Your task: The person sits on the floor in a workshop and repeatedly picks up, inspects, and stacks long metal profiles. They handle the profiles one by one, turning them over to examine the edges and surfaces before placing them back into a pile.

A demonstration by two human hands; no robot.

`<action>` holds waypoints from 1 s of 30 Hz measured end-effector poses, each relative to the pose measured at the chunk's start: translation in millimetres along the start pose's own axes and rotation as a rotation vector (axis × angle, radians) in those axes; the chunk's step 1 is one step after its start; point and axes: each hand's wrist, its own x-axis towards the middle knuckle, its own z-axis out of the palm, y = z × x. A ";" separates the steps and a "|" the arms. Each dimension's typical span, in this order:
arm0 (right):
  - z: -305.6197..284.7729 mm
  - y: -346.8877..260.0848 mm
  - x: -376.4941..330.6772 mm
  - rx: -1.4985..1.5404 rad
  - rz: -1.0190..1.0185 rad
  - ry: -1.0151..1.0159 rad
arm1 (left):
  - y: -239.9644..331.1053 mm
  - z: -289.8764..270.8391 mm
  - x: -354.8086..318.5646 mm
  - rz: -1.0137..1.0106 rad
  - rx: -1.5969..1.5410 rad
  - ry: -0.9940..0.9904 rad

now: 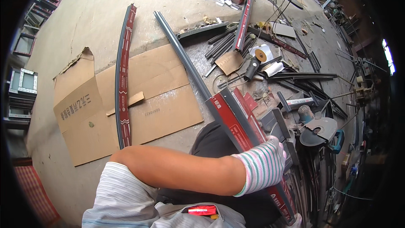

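My left arm reaches across to the right. My left hand (263,164), in a white glove with green and pink stripes, is closed over a long dark window-frame profile (232,122) with red printed film. The profile slants from the middle of the view down to the lower right, over my dark-clothed leg. Only a small gloved part of my right hand (298,220) shows by its near end; its fingers are mostly hidden. Beyond the profile's far end a bare grey bar (181,50) runs up and left; I cannot tell whether they join.
A circular cut-off saw (317,131) stands close on the right. An angle grinder (254,65) lies among scraps ahead. Flattened cardboard (164,105) covers floor to the left, with another red-filmed profile (123,76) across it. Loose dark profiles (223,42) lie further off.
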 end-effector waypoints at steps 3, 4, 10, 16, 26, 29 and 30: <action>2.6 5.6 0.2 0.002 -0.009 0.001 | -4.5 6.5 -10.8 -0.018 0.007 0.079; 3.5 8.0 0.8 0.009 -0.016 0.003 | -3.2 7.4 -11.6 -0.030 0.020 0.087; -1.9 -1.9 5.5 -0.023 0.001 -0.028 | -1.0 12.7 -14.4 -0.042 0.148 0.150; -1.0 -5.7 10.7 -0.008 0.020 0.002 | -1.8 10.5 -25.2 -0.037 0.210 0.206; -10.0 -2.8 17.2 -0.044 -0.048 -0.068 | -18.2 9.6 -16.8 0.058 0.187 0.110; -8.6 1.6 5.1 -0.039 -0.053 -0.056 | -26.8 -3.5 3.9 0.063 0.212 0.130; -13.4 -0.5 8.7 -0.055 -0.067 -0.091 | -33.0 -6.1 8.8 0.050 0.241 0.130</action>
